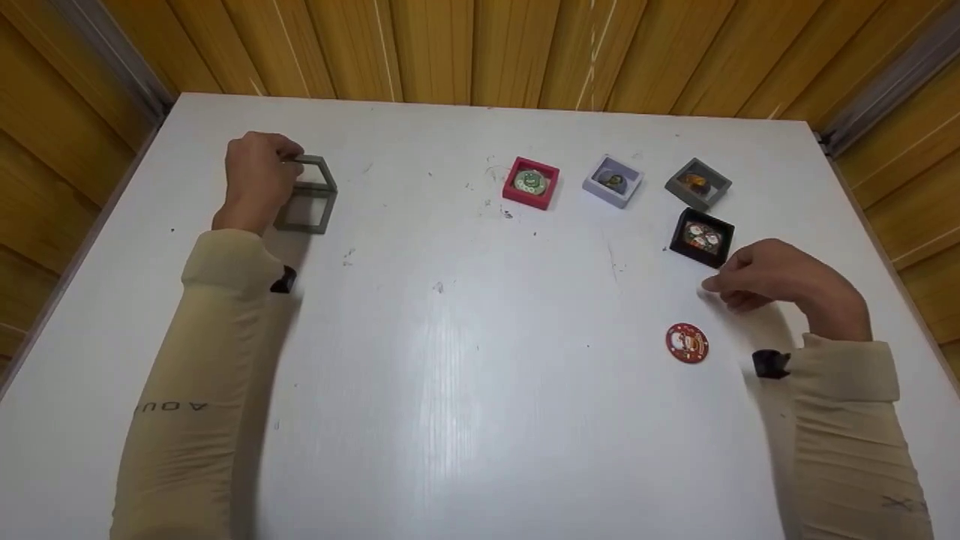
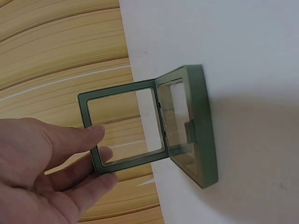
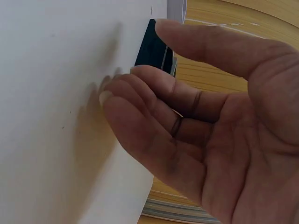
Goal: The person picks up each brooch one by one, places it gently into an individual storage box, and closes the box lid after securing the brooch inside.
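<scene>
My left hand [image 1: 259, 176] pinches the edge of one raised half of a green hinged display frame [image 2: 203, 126] between thumb and fingers. Both halves of this frame have clear windows, with nothing inside; its other half rests on the white table at the far left. On the right side, my right hand [image 1: 787, 281] hovers low over the table with loosely curled fingers, holding nothing. Just beyond its fingertips sits a black display box [image 1: 697, 257] with a patterned round token in it. Nearer me lies a loose red round token [image 1: 687, 343], face up.
Along the back right stand a red box [image 1: 529, 201], a lavender box [image 1: 611, 198] and a grey box [image 1: 694, 199], each with a round piece inside. Wood-grain panels [image 1: 435, 52] rise behind the table's back edge and at both sides.
</scene>
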`<state>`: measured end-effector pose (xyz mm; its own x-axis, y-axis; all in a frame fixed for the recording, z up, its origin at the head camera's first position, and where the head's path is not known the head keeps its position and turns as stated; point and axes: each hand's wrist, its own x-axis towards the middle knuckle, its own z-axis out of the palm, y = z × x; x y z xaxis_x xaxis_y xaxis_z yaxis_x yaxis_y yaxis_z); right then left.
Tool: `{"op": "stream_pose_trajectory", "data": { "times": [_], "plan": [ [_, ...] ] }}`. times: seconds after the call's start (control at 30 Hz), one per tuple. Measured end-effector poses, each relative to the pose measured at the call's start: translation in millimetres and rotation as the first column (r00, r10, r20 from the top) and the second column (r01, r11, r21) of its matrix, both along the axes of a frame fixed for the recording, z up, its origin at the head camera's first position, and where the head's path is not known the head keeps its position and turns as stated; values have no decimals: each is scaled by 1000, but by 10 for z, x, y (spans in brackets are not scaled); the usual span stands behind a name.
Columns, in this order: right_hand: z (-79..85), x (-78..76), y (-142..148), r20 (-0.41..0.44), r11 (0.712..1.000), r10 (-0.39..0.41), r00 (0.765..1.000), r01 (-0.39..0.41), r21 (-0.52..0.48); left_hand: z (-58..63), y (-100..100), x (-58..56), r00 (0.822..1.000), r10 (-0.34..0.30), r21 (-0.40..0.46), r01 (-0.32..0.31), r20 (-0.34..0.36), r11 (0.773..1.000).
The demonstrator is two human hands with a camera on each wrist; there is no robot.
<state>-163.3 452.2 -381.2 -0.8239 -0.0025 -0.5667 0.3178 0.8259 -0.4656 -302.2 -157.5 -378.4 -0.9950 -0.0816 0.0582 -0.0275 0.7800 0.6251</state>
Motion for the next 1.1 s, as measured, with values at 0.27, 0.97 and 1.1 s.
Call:
{"op": "stream_pose_trajectory", "data": {
  "times": [0.27, 0.97, 1.1],
  "plan": [
    [-33, 105, -139, 7, 991, 136, 991, -135, -19, 15, 59, 25, 1000, -17, 7, 17, 23, 1000],
    [-30, 193, -451, 30, 966, 257, 966, -258, 37, 55, 152, 91, 997, -70, 9, 69, 37, 998],
    [-43, 202, -482, 29, 961, 269, 963, -270, 51, 54, 140, 94, 997, -72, 8, 72, 32, 997]
  ]
}}
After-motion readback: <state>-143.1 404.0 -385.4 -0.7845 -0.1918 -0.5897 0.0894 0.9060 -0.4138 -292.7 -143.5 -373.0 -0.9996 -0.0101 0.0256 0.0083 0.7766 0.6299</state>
